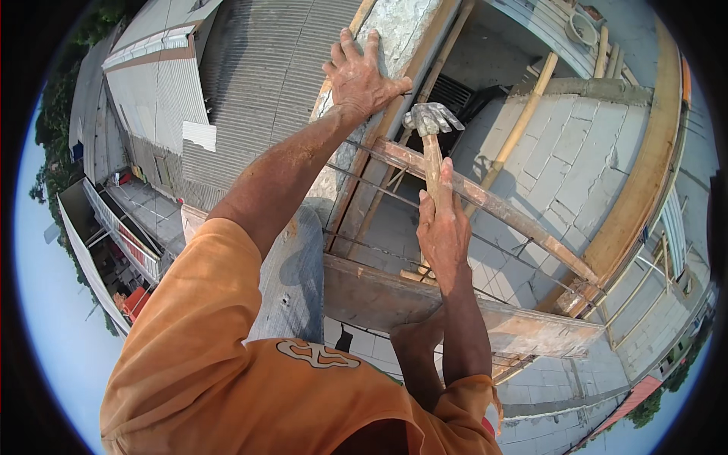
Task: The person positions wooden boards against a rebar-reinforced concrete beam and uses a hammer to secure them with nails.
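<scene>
My left hand [365, 82] lies with its fingers spread on the rough concrete top [398, 34] of a wall. Its thumb reaches across to the wooden board [393, 119] along the concrete's edge. A small dark thing shows by the thumb tip, too small to make out. My right hand [444, 233] is wrapped round the wooden handle of a hammer [432, 155]. The hammer's grey, worn head points up, just right of the board and apart from it. Below the head, a reddish wooden crosspiece [489, 193] runs from the board toward the lower right.
Thin steel bars [387, 191] cross the gap under my hands, beside a wide plank [379, 292]. Deep openings drop to a lower level with a grey block wall [569, 152] and a slanting pole [523, 114]. Corrugated roofing [265, 83] lies to the left.
</scene>
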`<state>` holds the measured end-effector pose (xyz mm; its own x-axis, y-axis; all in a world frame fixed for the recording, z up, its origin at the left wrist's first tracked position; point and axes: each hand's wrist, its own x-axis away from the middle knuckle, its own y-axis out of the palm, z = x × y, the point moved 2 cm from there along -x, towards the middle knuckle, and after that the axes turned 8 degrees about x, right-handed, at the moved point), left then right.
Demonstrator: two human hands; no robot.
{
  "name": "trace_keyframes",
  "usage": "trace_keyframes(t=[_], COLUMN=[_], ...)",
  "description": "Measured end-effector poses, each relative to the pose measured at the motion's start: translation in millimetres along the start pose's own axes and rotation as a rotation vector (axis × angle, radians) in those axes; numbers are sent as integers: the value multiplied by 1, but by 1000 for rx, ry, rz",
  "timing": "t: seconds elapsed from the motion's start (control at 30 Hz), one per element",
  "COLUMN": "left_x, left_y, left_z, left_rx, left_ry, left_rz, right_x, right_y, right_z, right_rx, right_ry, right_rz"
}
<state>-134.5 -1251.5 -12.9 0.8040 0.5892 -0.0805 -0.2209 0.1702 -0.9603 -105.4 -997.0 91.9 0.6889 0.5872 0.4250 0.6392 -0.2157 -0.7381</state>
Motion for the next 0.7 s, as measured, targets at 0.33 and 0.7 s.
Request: trace_keyframes(t=[0.33,0.7], left_x=[4,3], left_y=[-3,-4], left_z=[3,5], left_rx=[11,1], left_ry=[-23,-22], left_rz=[-10,-21], right_x=[24,42], right_y=[15,28], right_z=[-6,-37], right_rx=[-132,-436], right_ry=[149,309], right_rz=[161,534])
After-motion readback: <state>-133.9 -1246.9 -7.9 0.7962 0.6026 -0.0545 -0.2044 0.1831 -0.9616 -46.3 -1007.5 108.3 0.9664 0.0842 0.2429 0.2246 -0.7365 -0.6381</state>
